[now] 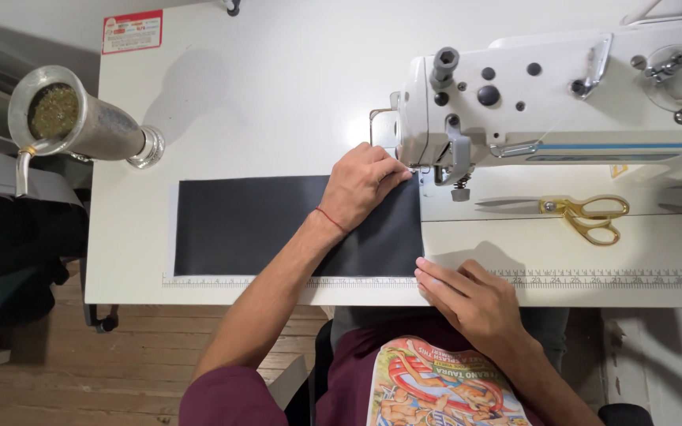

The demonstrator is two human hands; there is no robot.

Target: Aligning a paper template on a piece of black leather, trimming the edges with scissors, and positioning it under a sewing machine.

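The white sewing desk [278, 102] carries a white industrial sewing machine [562, 95] along its far right side. A long rectangle of dark grey fabric [246, 225] lies flat near the desk's front edge, its long axis running left to right, its right end reaching under the machine's needle area and its near edge along the ruler strip printed on the desk's front edge [593, 278].

The step in hand looks like lining the fabric up at the presser foot [444, 173]; the next move would call for both hands keeping the edge straight.

The left hand [361, 189] presses flat on the fabric, fingertips beside the foot. The right hand [467, 296] lies open at the fabric's near right corner, clamping nothing.

Gold-handled scissors [582, 211] rest on the desk's right side. A metal cup of green herb [73, 122] lies at the left edge.
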